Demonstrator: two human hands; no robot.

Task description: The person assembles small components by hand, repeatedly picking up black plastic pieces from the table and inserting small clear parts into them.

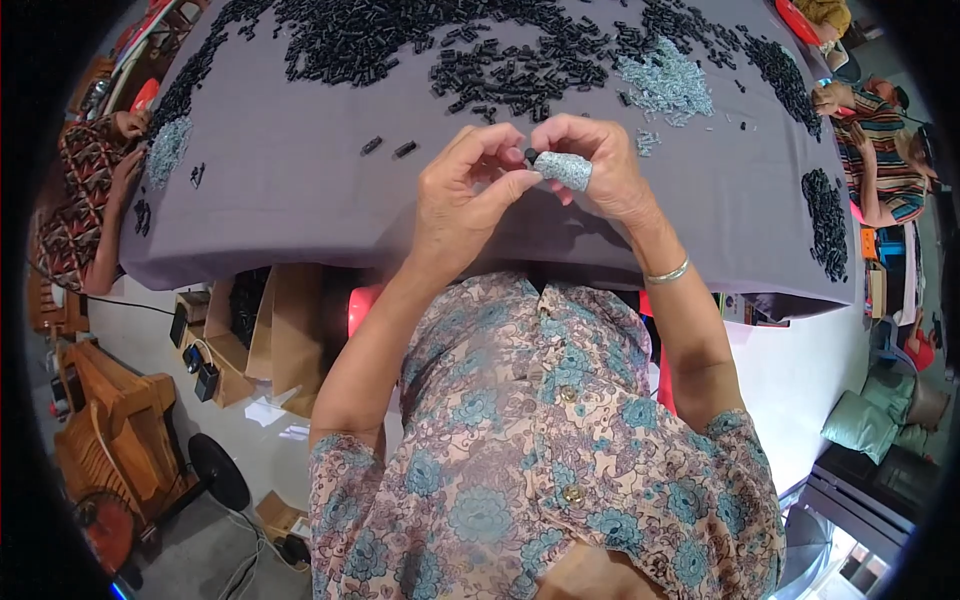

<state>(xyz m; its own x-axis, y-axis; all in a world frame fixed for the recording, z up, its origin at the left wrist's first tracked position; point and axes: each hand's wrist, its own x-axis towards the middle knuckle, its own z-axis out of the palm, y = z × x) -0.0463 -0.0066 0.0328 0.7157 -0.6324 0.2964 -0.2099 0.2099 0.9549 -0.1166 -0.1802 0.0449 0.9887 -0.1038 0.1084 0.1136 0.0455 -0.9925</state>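
Note:
Above the near part of the table, my left hand [458, 192] and my right hand [616, 172] meet with fingertips pinched together. Between them is a small black cylindrical piece [531, 156], mostly covered by the fingers. A grey-white speckled wrap [566, 170] covers my right thumb. Two loose black pieces [404, 150] lie on the cloth left of my hands. Beyond my fingers spreads a large heap of similar black pieces [520, 72]. A pile of small clear pieces [668, 85] sits beside it on the right.
A grey-purple cloth [290, 190] covers the table. One person [90, 180] sits at the left edge by a smaller clear pile [168, 150]; another [880, 160] is at the right, near a black pile [825, 225]. Cardboard boxes [290, 330] stand below the table.

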